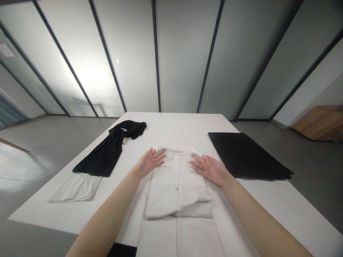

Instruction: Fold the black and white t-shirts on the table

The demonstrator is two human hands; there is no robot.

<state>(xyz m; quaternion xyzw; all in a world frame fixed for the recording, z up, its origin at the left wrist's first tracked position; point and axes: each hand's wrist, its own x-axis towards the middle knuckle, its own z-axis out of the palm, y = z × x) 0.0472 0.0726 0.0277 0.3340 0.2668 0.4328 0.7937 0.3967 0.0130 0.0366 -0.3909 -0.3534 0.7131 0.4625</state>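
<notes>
A white garment [177, 189] lies partly folded in the middle of the white table [268, 203], its lower part hanging over the near edge. My left hand [150, 161] rests flat on its upper left corner, fingers stretched out. On the upper right side lies my right hand [209, 168], palm down and fingers spread, a ring on one finger. Neither hand holds anything.
A black garment [107, 153] lies at the left, overlapping a flat white cloth [76, 187] near the left edge. A black flat board [246, 155] lies at the right. Frosted glass panels stand behind the table; a wooden cabinet [321, 123] sits far right.
</notes>
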